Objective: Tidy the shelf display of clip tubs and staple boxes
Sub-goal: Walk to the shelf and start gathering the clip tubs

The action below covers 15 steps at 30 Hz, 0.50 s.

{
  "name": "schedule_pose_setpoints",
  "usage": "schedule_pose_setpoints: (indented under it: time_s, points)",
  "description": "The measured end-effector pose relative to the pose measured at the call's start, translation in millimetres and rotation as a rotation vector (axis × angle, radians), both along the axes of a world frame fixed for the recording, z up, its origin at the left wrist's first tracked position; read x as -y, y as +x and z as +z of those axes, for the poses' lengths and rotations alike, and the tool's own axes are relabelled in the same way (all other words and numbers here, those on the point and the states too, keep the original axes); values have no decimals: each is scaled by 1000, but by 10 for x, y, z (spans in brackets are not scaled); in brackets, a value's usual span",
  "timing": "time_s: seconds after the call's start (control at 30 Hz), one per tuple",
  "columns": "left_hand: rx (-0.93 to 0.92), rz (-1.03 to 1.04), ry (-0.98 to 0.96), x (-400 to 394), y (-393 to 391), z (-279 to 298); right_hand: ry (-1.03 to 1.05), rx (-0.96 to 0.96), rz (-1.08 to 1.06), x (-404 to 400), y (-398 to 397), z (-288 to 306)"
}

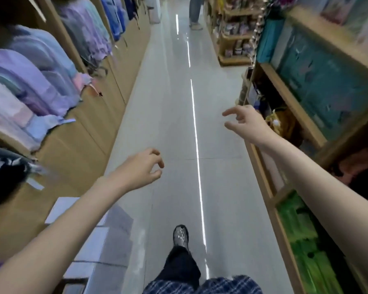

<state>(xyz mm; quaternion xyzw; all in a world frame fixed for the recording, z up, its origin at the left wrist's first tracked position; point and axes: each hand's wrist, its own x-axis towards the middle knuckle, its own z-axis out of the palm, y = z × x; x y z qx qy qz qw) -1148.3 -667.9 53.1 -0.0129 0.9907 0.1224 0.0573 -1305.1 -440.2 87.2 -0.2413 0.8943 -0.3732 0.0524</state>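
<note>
No clip tubs or staple boxes show in the head view. I am in a shop aisle with both arms stretched forward over the grey floor. My left hand (139,167) hangs over the floor left of centre, fingers loosely curled, holding nothing. My right hand (245,119) is farther ahead beside the right-hand wooden shelf unit (289,96), fingers loosely spread and empty. One shoe (180,235) is stepped forward below the hands.
Hanging purple and blue garments (36,81) line wooden cabinets on the left. The right shelves hold teal boxes (323,77) and green packs (302,236). White boxes (89,242) sit low at the left. Another person's legs (194,13) stand far down the aisle.
</note>
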Motion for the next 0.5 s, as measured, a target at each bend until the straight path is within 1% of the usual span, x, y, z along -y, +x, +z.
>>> schedule_pose_setpoints:
  time_s: [0.07, 0.13, 0.23, 0.3, 0.4, 0.43, 0.5]
  points:
    - [-48, 20, -5, 403, -745, -93, -93, 104, -74, 294, -733, -64]
    - [-119, 40, 53, 724, -1534, -81, -103, 143, -122, 568, -1393, -88]
    - [-241, 57, 141, 1101, -2718, 154, -2, 28, -107, 923, -2370, 99]
    - [-277, 102, 265, 1239, -3412, 347, -2, -16, -139, 1039, -2943, 244]
    - [-249, 137, 445, 1462, -4471, 491, -85, 7, -240, 1108, -3903, 289]
    - [-223, 127, 465, 1559, -4802, 465, -124, 45, -275, 1136, -4233, 252]
    - [-161, 65, 432, 1771, -5450, 321, -177, 115, -329, 1239, -4911, 133]
